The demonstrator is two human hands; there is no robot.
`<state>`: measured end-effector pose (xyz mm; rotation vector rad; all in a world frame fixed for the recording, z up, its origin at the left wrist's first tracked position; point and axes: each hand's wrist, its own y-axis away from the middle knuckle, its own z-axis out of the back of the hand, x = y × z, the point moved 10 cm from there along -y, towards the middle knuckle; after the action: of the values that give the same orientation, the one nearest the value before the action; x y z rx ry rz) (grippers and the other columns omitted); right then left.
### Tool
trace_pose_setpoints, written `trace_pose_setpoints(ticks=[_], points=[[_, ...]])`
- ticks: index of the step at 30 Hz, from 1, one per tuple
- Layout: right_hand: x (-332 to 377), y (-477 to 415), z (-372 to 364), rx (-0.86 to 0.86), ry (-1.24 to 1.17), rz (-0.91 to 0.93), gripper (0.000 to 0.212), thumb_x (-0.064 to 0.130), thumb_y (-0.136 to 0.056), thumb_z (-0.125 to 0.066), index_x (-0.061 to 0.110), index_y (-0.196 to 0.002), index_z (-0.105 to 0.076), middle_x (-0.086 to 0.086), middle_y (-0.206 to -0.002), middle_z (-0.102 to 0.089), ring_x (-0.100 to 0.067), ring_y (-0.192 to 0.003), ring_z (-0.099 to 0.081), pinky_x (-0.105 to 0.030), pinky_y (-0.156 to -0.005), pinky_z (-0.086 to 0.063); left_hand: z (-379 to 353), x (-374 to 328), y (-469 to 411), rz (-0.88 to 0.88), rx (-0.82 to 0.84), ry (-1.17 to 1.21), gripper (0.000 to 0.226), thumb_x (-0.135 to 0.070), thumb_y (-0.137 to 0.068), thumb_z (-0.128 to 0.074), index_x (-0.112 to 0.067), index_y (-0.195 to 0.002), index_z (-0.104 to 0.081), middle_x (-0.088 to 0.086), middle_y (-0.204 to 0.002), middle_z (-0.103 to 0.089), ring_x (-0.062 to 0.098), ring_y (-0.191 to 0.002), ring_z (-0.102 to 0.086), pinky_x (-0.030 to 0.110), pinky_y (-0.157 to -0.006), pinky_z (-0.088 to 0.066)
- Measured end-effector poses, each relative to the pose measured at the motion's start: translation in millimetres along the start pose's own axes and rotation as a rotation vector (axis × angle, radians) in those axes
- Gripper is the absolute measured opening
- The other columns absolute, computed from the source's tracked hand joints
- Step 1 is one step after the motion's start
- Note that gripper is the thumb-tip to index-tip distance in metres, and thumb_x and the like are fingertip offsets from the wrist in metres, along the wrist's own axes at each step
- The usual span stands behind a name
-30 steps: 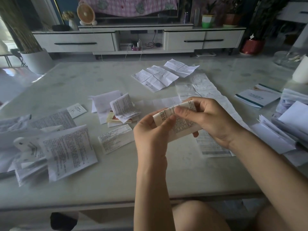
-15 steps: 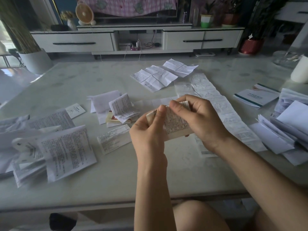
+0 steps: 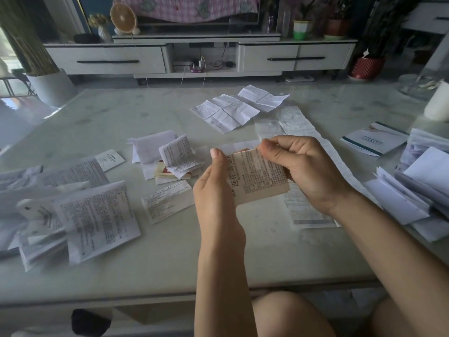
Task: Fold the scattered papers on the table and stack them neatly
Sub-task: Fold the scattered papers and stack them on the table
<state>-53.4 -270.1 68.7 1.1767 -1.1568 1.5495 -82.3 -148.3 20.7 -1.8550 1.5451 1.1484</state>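
Note:
A folded printed leaflet [image 3: 260,176] is held up above the middle of the pale marble table [image 3: 170,261]. My left hand [image 3: 213,183] grips its left edge, thumb on the front. My right hand [image 3: 306,166] pinches its top right corner between thumb and fingers. Loose and half-folded papers lie around: a small heap of folded ones [image 3: 170,156] just left of my hands, a folded slip [image 3: 167,200] in front of that heap, and unfolded creased sheets [image 3: 233,108] further back. A long paper strip [image 3: 313,152] runs under my right hand.
More printed sheets [image 3: 92,217] are piled at the table's left edge, and white papers [image 3: 413,190] are stacked at the right edge. A booklet [image 3: 374,139] lies at the right. A white cylinder [image 3: 437,103] stands far right. My knees show below the table's front edge.
The leaflet has turned from a narrow rolled shape to a flatter, wider face toward me. Both hands have shifted slightly left and up with it.

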Motion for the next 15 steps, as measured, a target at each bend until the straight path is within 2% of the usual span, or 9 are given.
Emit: trace_pose_setpoints(ticks=[2, 3, 5, 6, 8, 10, 11, 13, 15], points=[[-0.7, 1.2, -4.2, 0.074, 0.002, -0.036, 0.03, 0.017, -0.093, -0.048, -0.006, -0.098, -0.066, -0.027, -0.089, -0.066, -0.022, -0.076, -0.061, -0.028, -0.065, -0.053, 1.8, -3.7, 1.1, -0.027, -0.018, -0.017, 0.047, -0.036, -0.095, -0.048, -0.019, -0.058, -0.071, -0.007, -0.065, -0.07, 0.005, -0.059, -0.064, 0.022, -0.062, -0.049], [0.8, 1.3, -3.3, 0.068, 0.035, -0.019, 0.029, 0.017, -0.093, -0.049, -0.006, -0.096, -0.066, -0.027, -0.083, -0.066, -0.022, -0.068, -0.062, -0.028, -0.057, -0.053, 1.4, -6.0, 2.5, -0.054, -0.028, -0.031, 0.044, -0.036, -0.095, -0.047, -0.018, -0.062, -0.07, -0.006, -0.065, -0.069, 0.007, -0.061, -0.064, 0.022, -0.062, -0.049], [8.3, 1.9, 4.2, -0.054, 0.152, 0.073, 0.024, 0.017, -0.091, -0.054, -0.002, -0.085, -0.067, -0.011, -0.059, -0.062, -0.016, -0.041, -0.057, -0.021, -0.035, -0.041, 1.0, -11.1, 4.9, -0.131, -0.068, -0.057, 0.043, -0.034, -0.096, -0.047, -0.018, -0.06, -0.064, -0.004, -0.06, -0.063, 0.012, -0.061, -0.058, 0.025, -0.06, -0.046], [13.0, 2.9, 6.7, -0.127, 0.22, 0.123, 0.02, 0.017, -0.091, -0.057, 0.003, -0.08, -0.067, -0.002, -0.049, -0.058, -0.013, -0.032, -0.052, -0.017, -0.03, -0.033, 2.1, -14.0, 5.6, -0.177, -0.1, -0.074, 0.044, -0.032, -0.096, -0.047, -0.017, -0.057, -0.059, -0.004, -0.057, -0.058, 0.011, -0.059, -0.052, 0.025, -0.057, -0.043], [20.2, 4.9, 4.6, -0.206, 0.306, 0.183, 0.018, 0.018, -0.09, -0.059, 0.011, -0.074, -0.065, -0.002, -0.042, -0.051, -0.01, -0.024, -0.044, -0.014, -0.028, -0.025, 7.1, -18.3, 6.6, -0.248, -0.178, -0.097, 0.043, -0.03, -0.097, -0.047, -0.016, -0.056, -0.052, -0.006, -0.053, -0.047, 0.009, -0.056, -0.042, 0.023, -0.053, -0.037], [20.6, 4.8, 0.3, -0.223, 0.275, 0.18, 0.021, 0.021, -0.088, -0.062, 0.008, -0.072, -0.063, -0.011, -0.044, -0.05, -0.01, -0.023, -0.039, -0.012, -0.029, -0.023, 15.7, -20.1, 5.7, -0.282, -0.231, -0.091, 0.043, -0.03, -0.097, -0.047, -0.015, -0.056, -0.049, -0.004, -0.054, -0.042, 0.01, -0.057, -0.037, 0.025, -0.054, -0.034], [18.3, 4.1, -0.6, -0.226, 0.25, 0.158, 0.023, 0.022, -0.088, -0.062, 0.007, -0.071, -0.062, -0.007, -0.041, -0.048, -0.01, -0.023, -0.037, -0.012, -0.03, -0.023, 19.7, -20.8, 5.0, -0.285, -0.248, -0.087, 0.044, -0.03, -0.097, -0.047, -0.016, -0.056, -0.049, -0.004, -0.055, -0.042, 0.011, -0.058, -0.037, 0.026, -0.054, -0.033], [6.3, 1.2, -3.5, -0.206, 0.15, 0.06, 0.025, 0.024, -0.09, -0.059, 0.009, -0.069, -0.063, 0.004, -0.038, -0.043, -0.008, -0.024, -0.034, -0.011, -0.031, -0.022, 26.3, -20.7, 3.4, -0.263, -0.278, -0.073, 0.046, -0.03, -0.097, -0.047, -0.017, -0.053, -0.048, -0.006, -0.052, -0.041, 0.01, -0.054, -0.036, 0.025, -0.053, -0.032], [-13.3, -1.5, -9.9, -0.151, -0.072, -0.097, 0.026, 0.024, -0.09, -0.058, 0.009, -0.07, -0.063, 0.004, -0.041, -0.043, -0.009, -0.03, -0.032, -0.013, -0.033, -0.021, 28.6, -17.3, 2.9, -0.211, -0.297, -0.016, 0.048, -0.029, -0.097, -0.048, -0.018, -0.05, -0.049, -0.012, -0.045, -0.041, 0.006, -0.047, -0.037, 0.023, -0.052, -0.034]])
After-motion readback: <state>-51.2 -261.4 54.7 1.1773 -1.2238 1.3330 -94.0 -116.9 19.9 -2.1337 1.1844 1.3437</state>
